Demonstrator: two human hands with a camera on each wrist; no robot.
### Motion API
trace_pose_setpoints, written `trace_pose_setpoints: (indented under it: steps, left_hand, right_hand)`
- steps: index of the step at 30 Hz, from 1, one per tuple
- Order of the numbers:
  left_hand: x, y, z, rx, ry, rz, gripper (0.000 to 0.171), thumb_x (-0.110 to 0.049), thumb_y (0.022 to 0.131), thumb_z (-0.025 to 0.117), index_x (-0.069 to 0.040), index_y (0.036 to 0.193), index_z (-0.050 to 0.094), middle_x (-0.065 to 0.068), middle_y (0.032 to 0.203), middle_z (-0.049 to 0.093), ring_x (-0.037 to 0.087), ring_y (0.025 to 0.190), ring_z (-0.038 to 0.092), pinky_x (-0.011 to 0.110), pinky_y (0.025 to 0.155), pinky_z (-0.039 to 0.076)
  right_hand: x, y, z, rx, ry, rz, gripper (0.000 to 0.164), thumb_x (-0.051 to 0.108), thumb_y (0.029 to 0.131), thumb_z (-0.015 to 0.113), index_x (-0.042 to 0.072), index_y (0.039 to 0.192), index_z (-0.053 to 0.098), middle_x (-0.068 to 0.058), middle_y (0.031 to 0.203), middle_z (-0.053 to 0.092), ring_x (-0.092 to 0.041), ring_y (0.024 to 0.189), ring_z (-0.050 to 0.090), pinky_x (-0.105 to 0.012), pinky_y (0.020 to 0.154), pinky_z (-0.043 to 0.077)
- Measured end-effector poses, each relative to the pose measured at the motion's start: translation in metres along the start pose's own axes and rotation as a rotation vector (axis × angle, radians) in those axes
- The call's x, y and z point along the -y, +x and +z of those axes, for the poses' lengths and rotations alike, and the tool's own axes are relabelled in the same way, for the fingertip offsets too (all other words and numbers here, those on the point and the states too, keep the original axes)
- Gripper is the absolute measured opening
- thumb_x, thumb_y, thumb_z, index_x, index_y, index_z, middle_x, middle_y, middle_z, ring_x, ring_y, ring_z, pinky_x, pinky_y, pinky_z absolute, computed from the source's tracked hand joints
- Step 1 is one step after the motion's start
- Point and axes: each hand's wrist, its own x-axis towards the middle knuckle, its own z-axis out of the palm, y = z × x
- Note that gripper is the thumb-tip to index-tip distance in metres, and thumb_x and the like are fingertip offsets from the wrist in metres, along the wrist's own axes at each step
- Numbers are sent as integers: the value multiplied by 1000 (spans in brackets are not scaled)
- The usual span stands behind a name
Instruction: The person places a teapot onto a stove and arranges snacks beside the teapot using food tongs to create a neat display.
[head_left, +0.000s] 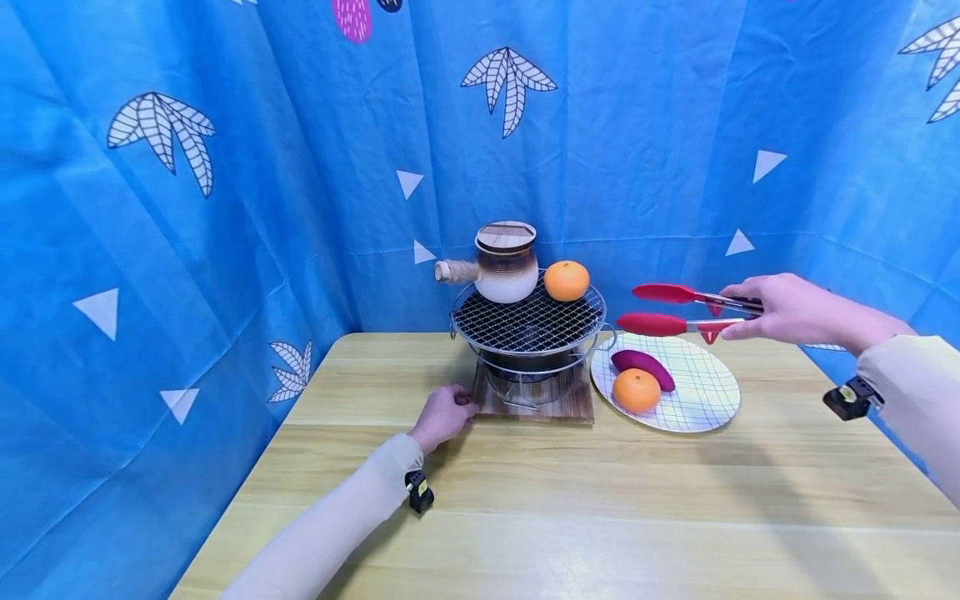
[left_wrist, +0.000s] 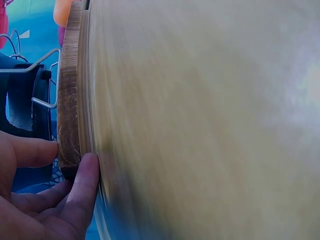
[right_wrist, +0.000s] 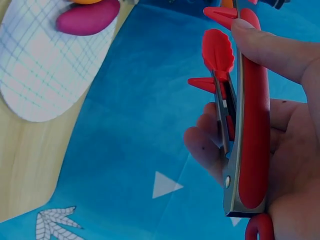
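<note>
My right hand (head_left: 806,310) grips red-tipped tongs (right_wrist: 254,110) above the plate's right side. The tongs' arms stand apart, with nothing between their red tips. A white plate (head_left: 705,375) with a grid pattern holds a purple sweet potato (head_left: 651,367) and an orange mandarin (head_left: 637,391). My left hand (head_left: 444,417) pinches the left front corner of a wooden board (left_wrist: 69,110), thumb on one face and fingers on the other side. On that board stands a round grill (head_left: 525,325) with a wire mesh top.
Resting on the mesh are a side-handled clay pot (head_left: 507,271) with a wooden lid and another mandarin (head_left: 567,281). A wire handle juts from the grill towards the plate. Blue patterned curtains (head_left: 637,167) hang behind and beside the wooden table (head_left: 562,517).
</note>
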Motion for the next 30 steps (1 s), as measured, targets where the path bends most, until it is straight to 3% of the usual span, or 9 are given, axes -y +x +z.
trace_pose_setpoints:
  steps: [5,9,12,15,18,23,30]
  left_hand:
    - [0,1,0,0,-8,5,30,-5,92,68,7,119,63,18,106,69,18,75,70,28,69,62]
    - [2,3,0,-1,-3,7,30,-6,92,67,7,119,62,18,107,68,18,76,70,27,69,62]
    - [4,3,0,-7,-6,8,30,-5,92,67,7,119,62,19,106,68,17,75,70,27,68,62]
    - [4,3,0,-7,-14,1,31,-5,92,67,8,120,62,19,106,68,16,74,69,27,69,62]
    - [3,2,0,-5,-12,-2,32,-5,92,67,8,121,61,18,107,68,15,73,69,28,69,62]
    - [2,1,0,-4,-2,1,32,-6,92,67,7,121,62,18,107,68,16,74,69,28,69,62]
    - [0,0,-1,-1,-6,-8,30,-6,93,67,6,120,63,17,106,69,17,75,69,28,70,62]
  right_hand:
    - [-7,-9,10,11,-21,-11,83,46,81,82,-8,138,53,-30,121,63,-28,92,57,-31,60,46]
    - [-11,-14,19,16,-33,-23,82,46,81,82,-8,137,55,-36,130,58,-46,109,59,-47,73,57]
    - [-13,-17,25,25,-28,-29,82,47,81,81,-8,136,56,-36,131,58,-52,116,55,-59,81,56]
    - [-14,-19,30,38,-22,-20,82,48,80,81,-7,136,57,-35,131,58,-53,117,54,-61,83,55]
    - [-15,-20,35,48,-23,-16,82,49,79,82,-6,135,58,-34,130,59,-52,117,54,-59,81,56]
    - [-16,-21,41,64,-12,-28,80,47,77,84,-8,132,60,-30,123,64,-37,103,59,-40,70,55]
    - [-15,-22,49,84,2,-55,76,45,77,85,-8,128,62,-18,115,70,-26,96,61,-37,70,53]
